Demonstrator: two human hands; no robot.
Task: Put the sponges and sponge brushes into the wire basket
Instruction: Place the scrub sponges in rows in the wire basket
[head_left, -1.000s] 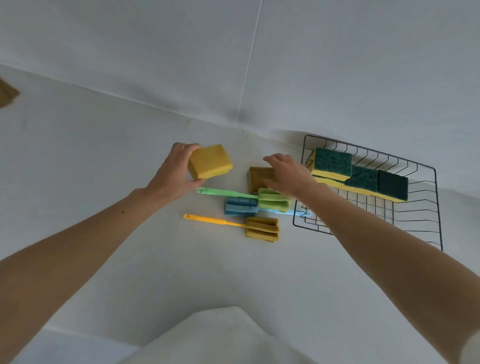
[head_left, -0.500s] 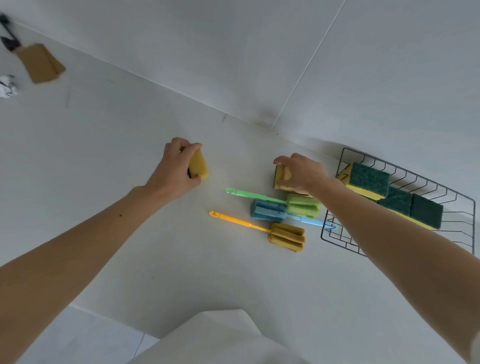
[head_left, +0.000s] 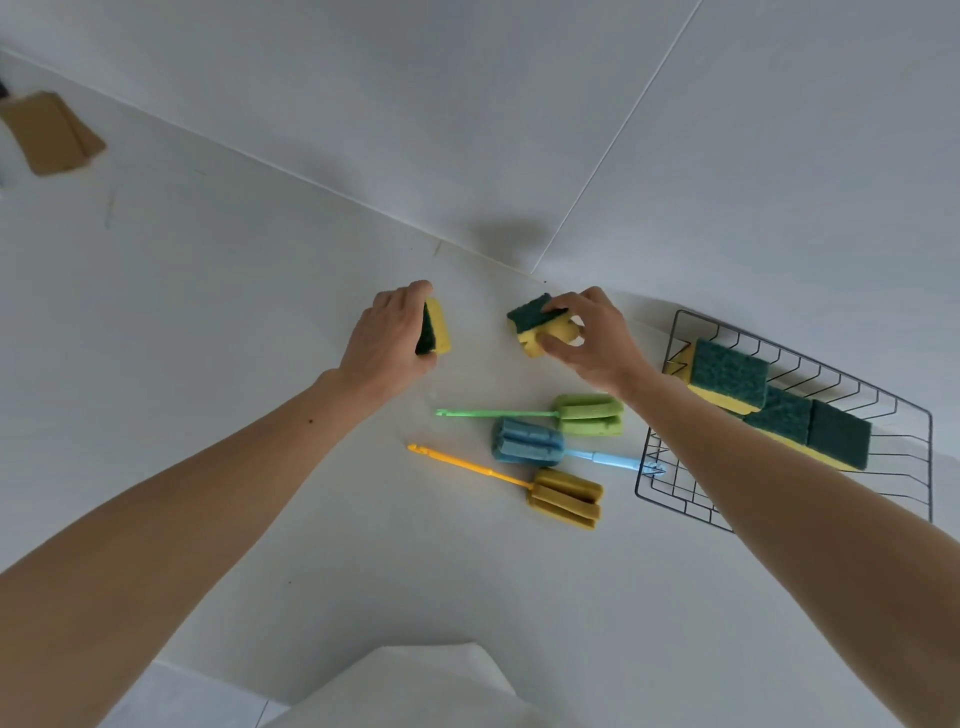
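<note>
Both sponges now turned, green pads showing: your left hand (head_left: 387, 338) grips one sponge (head_left: 435, 326), your right hand (head_left: 589, 340) the other (head_left: 535, 322). Carry both across to the wire basket (head_left: 878, 400), clearing the brushes (head_left: 530, 441).

words: none to read | numbers: none | labels or brands: none on the sponges (head_left: 727, 373), the brushes (head_left: 527, 441), the wire basket (head_left: 883, 395) or the brown card (head_left: 49, 132) | signs: none

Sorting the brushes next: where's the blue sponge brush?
In the head view, the blue sponge brush lies right of centre between the green brush and yellow brush, its handle tip reaching the wire basket.
</note>
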